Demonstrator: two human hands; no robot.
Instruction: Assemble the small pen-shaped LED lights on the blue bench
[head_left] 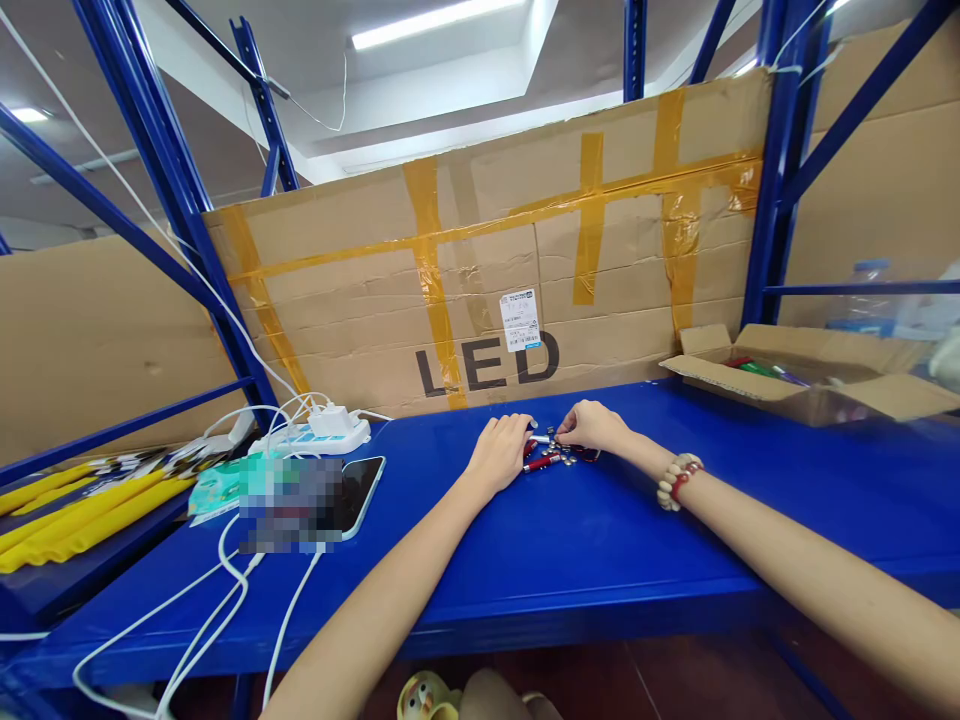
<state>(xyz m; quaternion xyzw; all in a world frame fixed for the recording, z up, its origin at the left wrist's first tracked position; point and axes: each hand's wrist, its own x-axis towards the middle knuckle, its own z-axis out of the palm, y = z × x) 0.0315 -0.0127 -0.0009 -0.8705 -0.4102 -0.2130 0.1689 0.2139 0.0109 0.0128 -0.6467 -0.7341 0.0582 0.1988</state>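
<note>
Both my hands rest on a blue shelf top point(615, 540) around a small heap of little red and silver parts point(553, 452). My left hand point(501, 452) lies curled at the heap's left side, its fingertips touching a red pen-like piece point(541, 464). My right hand point(592, 427) is at the heap's right side, fingers bent down onto the small metal bits. A bead bracelet point(677, 480) sits on my right wrist. Whether either hand actually pinches a piece is hidden by the fingers.
A taped cardboard sheet marked LED point(487, 300) stands behind the hands. An open cardboard box point(810, 385) holds coloured items at the right. A phone point(356, 495), a power strip point(315, 432) and white cables point(225, 600) lie left. Yellow sticks point(82, 510) lie on the neighbouring shelf.
</note>
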